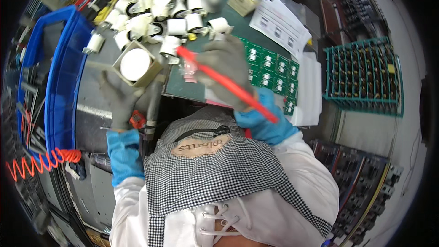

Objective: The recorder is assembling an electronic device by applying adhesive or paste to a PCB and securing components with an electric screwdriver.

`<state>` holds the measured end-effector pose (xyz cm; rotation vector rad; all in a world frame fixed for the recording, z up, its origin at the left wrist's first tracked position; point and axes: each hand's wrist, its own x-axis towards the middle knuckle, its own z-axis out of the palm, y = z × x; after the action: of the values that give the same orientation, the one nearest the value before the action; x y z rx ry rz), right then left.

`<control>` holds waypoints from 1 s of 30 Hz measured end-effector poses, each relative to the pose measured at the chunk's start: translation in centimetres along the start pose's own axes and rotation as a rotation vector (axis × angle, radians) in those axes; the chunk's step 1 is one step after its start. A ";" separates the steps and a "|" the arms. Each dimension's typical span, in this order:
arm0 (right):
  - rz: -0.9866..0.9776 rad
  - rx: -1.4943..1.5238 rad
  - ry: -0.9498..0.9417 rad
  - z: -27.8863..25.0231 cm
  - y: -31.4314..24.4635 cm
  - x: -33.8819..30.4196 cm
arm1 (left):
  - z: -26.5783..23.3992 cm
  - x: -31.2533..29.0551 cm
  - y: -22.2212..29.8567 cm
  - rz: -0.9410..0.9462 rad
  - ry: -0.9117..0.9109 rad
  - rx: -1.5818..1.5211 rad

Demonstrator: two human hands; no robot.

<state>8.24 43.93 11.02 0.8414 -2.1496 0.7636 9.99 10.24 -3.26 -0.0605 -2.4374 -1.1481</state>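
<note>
My right hand [222,69], in a grey glove with a blue cuff, is closed round a long, flat-looking red bar [231,84]. The bar slants from near the white cylindrical parts down toward my right forearm; its exact kind does not show. My left hand [120,101], gloved the same way, holds nothing, and its fingers are apart. It is just below a square tan box [154,71] with a round white piece [135,64] inside; whether a fingertip touches the box I cannot tell. Several white cylinders with metal brackets [177,26] lie heaped beyond it.
A blue bin [68,71] with tools stands left, above a coiled orange hose [43,162]. Green circuit boards [270,71] and printed sheets [280,26] lie right. Another box with a white round piece [241,4] stands farther back. A green rack [363,77] is far right.
</note>
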 end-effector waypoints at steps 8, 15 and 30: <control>1.071 0.135 0.395 -14.5 4.6 -13.2 | 9.1 -0.1 18.2 0.421 -0.359 -0.137; 0.977 0.037 0.076 -14.3 7.9 -16.3 | 22.1 -1.2 23.1 0.438 -0.723 0.256; 0.944 0.006 0.073 -13.9 9.3 -17.1 | 25.0 -1.1 24.2 0.355 -0.817 0.430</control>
<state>16.04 65.28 3.55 -0.2711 -2.4333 1.2108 7.07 44.78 -0.12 -0.9463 -3.1212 -0.4540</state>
